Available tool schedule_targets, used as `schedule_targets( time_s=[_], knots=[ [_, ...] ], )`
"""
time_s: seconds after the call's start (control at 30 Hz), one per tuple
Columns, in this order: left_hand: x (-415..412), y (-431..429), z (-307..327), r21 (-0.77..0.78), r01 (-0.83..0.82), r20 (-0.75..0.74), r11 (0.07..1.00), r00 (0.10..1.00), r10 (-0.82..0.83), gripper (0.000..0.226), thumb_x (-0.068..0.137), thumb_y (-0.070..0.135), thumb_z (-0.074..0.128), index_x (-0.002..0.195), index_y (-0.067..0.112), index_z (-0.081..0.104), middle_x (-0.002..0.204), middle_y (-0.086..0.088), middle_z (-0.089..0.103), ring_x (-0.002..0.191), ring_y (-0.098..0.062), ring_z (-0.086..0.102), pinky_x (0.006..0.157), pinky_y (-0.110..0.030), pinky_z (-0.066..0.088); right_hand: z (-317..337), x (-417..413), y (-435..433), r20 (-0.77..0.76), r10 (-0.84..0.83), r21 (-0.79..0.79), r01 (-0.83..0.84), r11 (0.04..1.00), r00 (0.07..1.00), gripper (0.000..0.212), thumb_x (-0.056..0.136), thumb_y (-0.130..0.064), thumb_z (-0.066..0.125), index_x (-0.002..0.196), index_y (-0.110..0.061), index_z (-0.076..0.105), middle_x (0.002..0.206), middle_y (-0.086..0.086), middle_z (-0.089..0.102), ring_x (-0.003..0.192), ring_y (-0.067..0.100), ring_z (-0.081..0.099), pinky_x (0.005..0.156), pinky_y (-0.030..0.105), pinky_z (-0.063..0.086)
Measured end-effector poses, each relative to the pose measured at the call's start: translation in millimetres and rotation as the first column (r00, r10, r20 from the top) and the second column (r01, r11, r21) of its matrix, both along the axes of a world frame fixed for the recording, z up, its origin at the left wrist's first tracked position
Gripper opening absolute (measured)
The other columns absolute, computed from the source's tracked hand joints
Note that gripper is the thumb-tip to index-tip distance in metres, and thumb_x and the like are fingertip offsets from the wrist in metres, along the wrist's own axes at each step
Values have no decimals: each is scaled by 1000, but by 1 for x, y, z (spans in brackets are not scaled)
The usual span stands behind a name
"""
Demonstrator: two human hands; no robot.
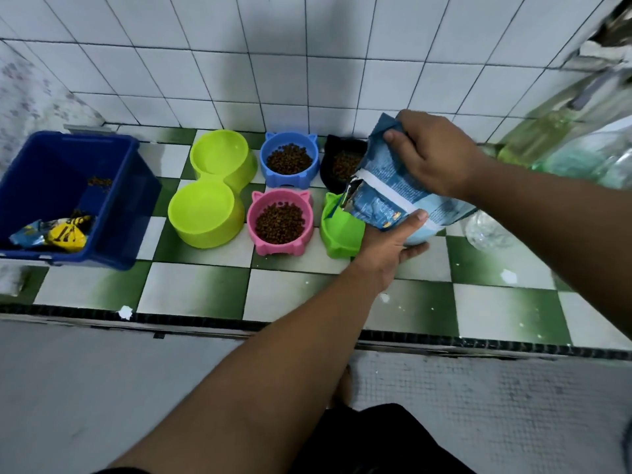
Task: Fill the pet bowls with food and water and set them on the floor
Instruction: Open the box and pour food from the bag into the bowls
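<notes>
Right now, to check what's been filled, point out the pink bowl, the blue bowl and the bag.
pink bowl (278, 248): head view, on its front wall.
blue bowl (304, 178): head view, on its front wall.
bag (379, 200): head view, on its printed side, near the middle.

Blue bin (113, 200), lime double bowl (212, 189), blue bowl (273, 176), pink bowl (253, 217). Green bowl (338, 237), black bowl (328, 172). Counter (195, 292) green-white checkered.
</notes>
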State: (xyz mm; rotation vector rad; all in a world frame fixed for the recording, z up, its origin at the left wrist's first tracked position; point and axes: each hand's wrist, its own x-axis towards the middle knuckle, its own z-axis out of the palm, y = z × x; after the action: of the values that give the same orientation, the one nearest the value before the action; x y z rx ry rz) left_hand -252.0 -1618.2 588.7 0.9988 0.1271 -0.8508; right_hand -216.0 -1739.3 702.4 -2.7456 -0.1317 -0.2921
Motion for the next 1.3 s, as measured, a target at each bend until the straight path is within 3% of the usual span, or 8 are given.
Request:
schedule_targets(
  time_s=[0.13,0.27,0.4,0.5,0.67,0.87,1.0,1.3],
  knots=[
    [-11,-13,-5,-56,42,-120,998,992,-49,50,94,15,72,141,16,53,138,-10,63,115,-28,64,80,-44,63,-4,6,-2,-88,-23,-88,15,996,996,28,104,-36,38,93,-12,49,91,17,59,79,27,48,68,35,34],
    [-9,-17,-10,-87,28,-211,996,976,-46,43,96,19,68,137,12,55,130,-10,62,116,-29,61,82,-46,63,-12,21,4,-161,-24,-149,0,989,987,26,104,-36,38,89,-16,45,96,21,61,86,34,55,69,36,36],
    [-8,-20,-13,-115,-27,-285,993,959,-7,51,97,21,68,142,5,51,129,-15,62,118,-33,61,80,-46,64,-24,33,12,-207,-36,-182,-2,983,978,25,104,-38,36,89,-19,41,101,19,60,93,35,56,70,35,34],
    [-10,-23,-12,-161,-51,-338,986,941,-6,42,94,22,71,131,7,57,123,-15,65,118,-35,61,86,-51,61,-29,41,17,-257,-30,-201,-23,979,966,26,103,-40,35,89,-20,42,104,17,61,95,35,57,72,37,37],
    [-9,-24,-9,-200,-87,-373,976,928,6,83,61,32,88,133,7,54,128,-19,62,119,-35,61,82,-49,63,-31,50,23,-312,-46,-236,-30,971,949,26,103,-43,35,91,-21,43,108,16,60,99,36,57,73,37,39],
    [-9,-28,-10,-266,-110,-392,958,920,-3,93,41,37,99,121,9,61,125,-19,64,112,-33,65,80,-47,64,-27,56,27,-353,-52,-300,-60,952,934,32,104,-42,36,103,-15,54,111,16,60,100,36,58,72,36,38],
    [-9,-31,-7,-266,-112,-387,958,922,1,88,46,37,94,123,9,60,125,-19,65,107,-31,67,77,-45,64,-24,57,29,-369,-63,-318,-62,946,927,36,104,-42,36,108,-12,56,111,16,60,99,36,57,72,36,38],
    [-9,-32,-15,-206,-78,-377,975,926,-6,28,96,25,67,119,11,59,136,-21,59,132,-38,55,97,-51,56,-25,53,25,-367,-61,-294,-54,954,928,28,104,-43,36,95,-20,47,94,5,50,86,27,50,71,36,38]
  ],
)
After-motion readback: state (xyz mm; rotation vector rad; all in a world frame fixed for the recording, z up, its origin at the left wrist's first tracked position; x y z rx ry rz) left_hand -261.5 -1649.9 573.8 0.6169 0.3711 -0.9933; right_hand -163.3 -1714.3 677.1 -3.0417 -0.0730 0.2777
